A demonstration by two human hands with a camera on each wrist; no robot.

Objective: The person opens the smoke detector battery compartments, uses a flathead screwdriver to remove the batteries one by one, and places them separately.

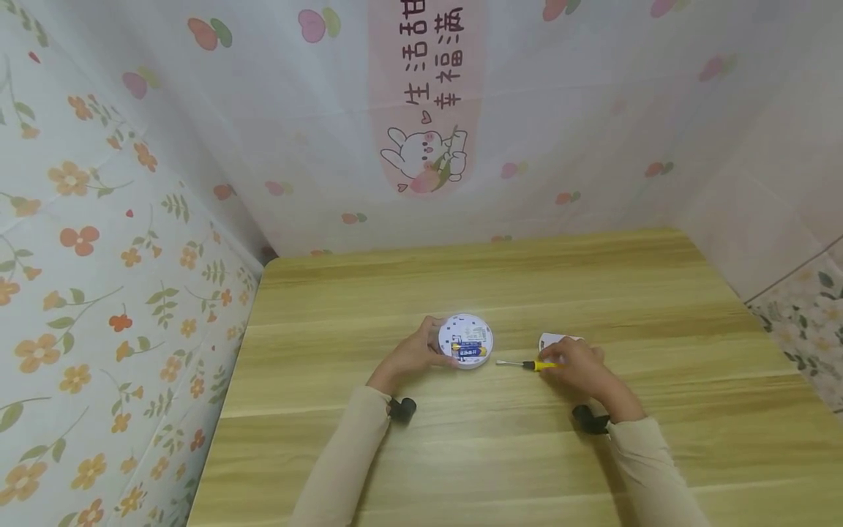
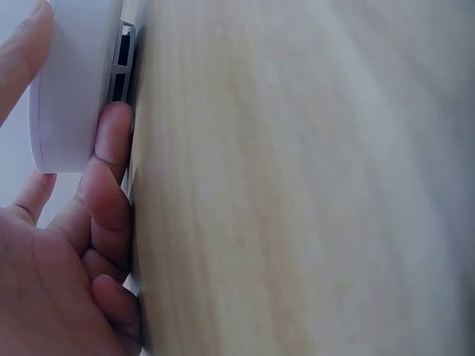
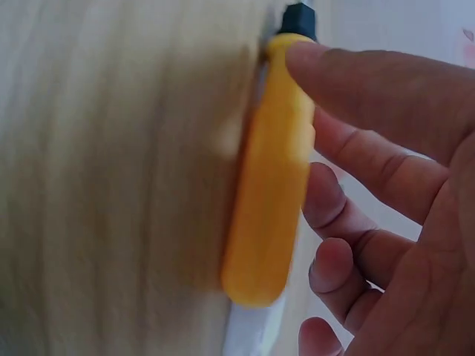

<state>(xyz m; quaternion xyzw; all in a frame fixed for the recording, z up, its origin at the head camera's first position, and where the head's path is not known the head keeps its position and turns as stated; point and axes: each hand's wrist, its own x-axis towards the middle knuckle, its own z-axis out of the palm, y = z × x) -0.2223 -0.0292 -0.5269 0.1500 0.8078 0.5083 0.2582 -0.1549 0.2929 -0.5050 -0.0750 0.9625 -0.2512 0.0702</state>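
Left hand (image 1: 413, 354) grips the round battery device (image 1: 465, 340); right hand (image 1: 576, 366) fingers pinch the yellow screwdriver (image 1: 532, 364) on the table (image 1: 461, 454). Screwdriver pickup judged in hand; next, lift it cleanly.

The desk (image 1: 527, 454) is pale wood-grain. The round device (image 1: 465, 340) is white, its batteries (image 1: 469, 351) blue and yellow. The screwdriver (image 1: 527, 364) has a yellow handle. Sleeves (image 1: 342, 468) are beige; the wall covering (image 1: 99, 256) shows orange flowers.

Head view evenly lit, soft shadows cast under sleeves, edges bowed by wide lens. Wrist views blurred badly: screwdriver handle (image 3: 271, 170) smeared, tabletop (image 2: 297, 178) washed out.
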